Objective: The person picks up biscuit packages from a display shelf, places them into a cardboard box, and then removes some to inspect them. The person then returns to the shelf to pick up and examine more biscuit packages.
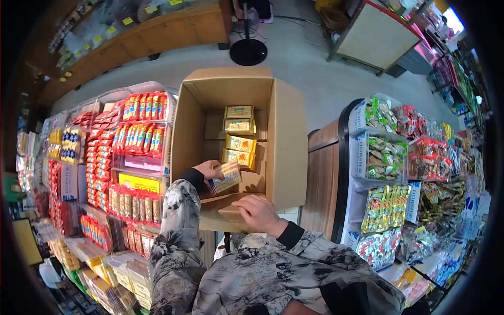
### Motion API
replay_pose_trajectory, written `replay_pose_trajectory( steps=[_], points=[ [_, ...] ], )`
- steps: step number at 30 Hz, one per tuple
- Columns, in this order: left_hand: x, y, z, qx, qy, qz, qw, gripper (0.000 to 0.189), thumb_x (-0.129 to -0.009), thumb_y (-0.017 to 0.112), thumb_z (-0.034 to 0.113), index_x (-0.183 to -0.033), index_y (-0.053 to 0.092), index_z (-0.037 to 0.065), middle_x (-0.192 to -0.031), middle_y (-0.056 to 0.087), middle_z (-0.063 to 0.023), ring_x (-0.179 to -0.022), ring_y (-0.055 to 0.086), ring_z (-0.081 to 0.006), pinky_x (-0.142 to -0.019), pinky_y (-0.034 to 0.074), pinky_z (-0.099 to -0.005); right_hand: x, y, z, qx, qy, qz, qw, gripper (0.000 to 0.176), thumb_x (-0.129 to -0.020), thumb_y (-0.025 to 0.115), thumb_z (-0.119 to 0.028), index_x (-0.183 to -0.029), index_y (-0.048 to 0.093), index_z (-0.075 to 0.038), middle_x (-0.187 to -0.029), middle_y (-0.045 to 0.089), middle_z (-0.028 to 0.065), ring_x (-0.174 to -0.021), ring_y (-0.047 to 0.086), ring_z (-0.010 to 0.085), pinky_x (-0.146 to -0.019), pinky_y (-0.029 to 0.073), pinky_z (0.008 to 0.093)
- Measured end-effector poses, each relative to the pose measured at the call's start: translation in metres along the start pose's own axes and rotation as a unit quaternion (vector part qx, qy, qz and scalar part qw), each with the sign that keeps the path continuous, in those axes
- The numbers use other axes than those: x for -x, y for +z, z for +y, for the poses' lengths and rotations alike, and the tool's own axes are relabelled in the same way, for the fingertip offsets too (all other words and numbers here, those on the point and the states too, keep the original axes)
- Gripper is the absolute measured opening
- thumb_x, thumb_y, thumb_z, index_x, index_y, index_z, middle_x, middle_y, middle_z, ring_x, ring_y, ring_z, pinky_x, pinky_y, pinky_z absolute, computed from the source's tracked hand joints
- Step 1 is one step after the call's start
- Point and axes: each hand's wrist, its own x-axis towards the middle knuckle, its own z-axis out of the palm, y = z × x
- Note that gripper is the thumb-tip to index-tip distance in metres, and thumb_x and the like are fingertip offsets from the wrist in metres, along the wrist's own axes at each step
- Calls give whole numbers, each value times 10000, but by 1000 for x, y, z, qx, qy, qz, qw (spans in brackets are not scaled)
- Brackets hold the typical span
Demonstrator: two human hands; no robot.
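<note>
An open cardboard box (pixel 287 142) stands in front of me, with several small packs on its bottom. Two yellow packs (pixel 240 151) lie in the middle of the box, and pale packs with green print (pixel 239 119) are behind them. My left hand (pixel 209 169) is inside the box near its left wall, its fingers closed on the edge of a patterned snack pack (pixel 227 177) that is tilted. My right hand (pixel 258 212) rests at the near edge of the box, fingers bent over the near cardboard flap (pixel 226 215).
Left of the box are tiered bins of red-wrapped snacks (pixel 137 140). A wooden counter side (pixel 321 173) and bins of green and yellow bags (pixel 385 207) stand on the right. Behind the box, a round black stand base (pixel 248 52) sits on the grey floor.
</note>
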Motion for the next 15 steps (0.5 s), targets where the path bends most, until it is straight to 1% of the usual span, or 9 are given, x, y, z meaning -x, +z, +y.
replay_pose_trajectory(
  steps=[2,4,6,8,9,11,12,13,15],
  points=[
    [0,-4,-17,121,99,23,987,490,-664,714,256,-1064,569,14,-911,628,-88,-840,585,-180,-763,457,-277,-2,-2,-1,-28,6,-3,1000,194,-785,570,-86,-965,641,-108,-873,612,45,-813,596,242,-720,476,341],
    [23,-7,-9,149,130,43,979,475,-679,703,239,-1065,563,-2,-921,627,-93,-857,581,-172,-776,447,-265,-5,-4,-3,-119,69,27,990,225,-798,573,-61,-1013,632,-96,-935,604,82,-869,588,258,-776,473,348],
    [49,-5,4,203,180,53,961,458,-703,685,184,-1079,542,-36,-945,624,-98,-891,571,-154,-810,425,-246,-9,-9,-5,-128,61,57,988,245,-793,583,-48,-1029,629,-94,-960,596,92,-902,578,262,-805,464,348],
    [67,0,10,219,195,68,953,444,-714,674,160,-1089,531,-30,-960,622,-87,-895,570,-142,-810,429,-251,-14,-20,-8,-118,40,113,986,309,-774,608,-27,-1080,607,-73,-1044,562,122,-1009,532,274,-867,437,359],
    [77,3,12,230,213,73,947,432,-724,663,136,-1100,521,-24,-975,619,-75,-900,570,-131,-811,434,-255,-18,-25,-8,-121,32,104,987,309,-774,608,-27,-1080,607,-73,-1044,562,122,-1009,532,274,-867,437,359],
    [96,12,16,247,218,82,941,431,-731,661,133,-1108,516,-19,-975,612,-71,-904,561,-125,-823,428,-253,-24,-34,-7,-80,3,170,982,392,-767,643,-43,-1150,559,-64,-1148,531,112,-1053,506,230,-778,469,319],
    [110,16,21,234,219,87,943,430,-731,663,129,-1107,516,-18,-973,608,-67,-904,557,-122,-822,427,-251,-27,-39,-5,-65,8,147,987,527,-776,649,-46,-1267,458,-76,-1219,476,108,-1102,466,206,-836,453,317],
    [118,20,23,220,220,92,946,428,-731,665,126,-1106,516,-17,-971,605,-64,-905,553,-120,-821,426,-248,-29,-41,-4,-68,1,138,988,527,-776,649,-46,-1267,458,-76,-1219,476,108,-1102,466,206,-836,453,317],
    [130,33,21,225,229,106,941,428,-730,676,129,-1101,518,-15,-947,598,-55,-891,547,-116,-803,427,-247,-33,-44,-9,-254,145,82,953,627,-797,646,-60,-1351,357,-107,-1262,421,111,-1103,455,178,-895,437,308]
  ],
)
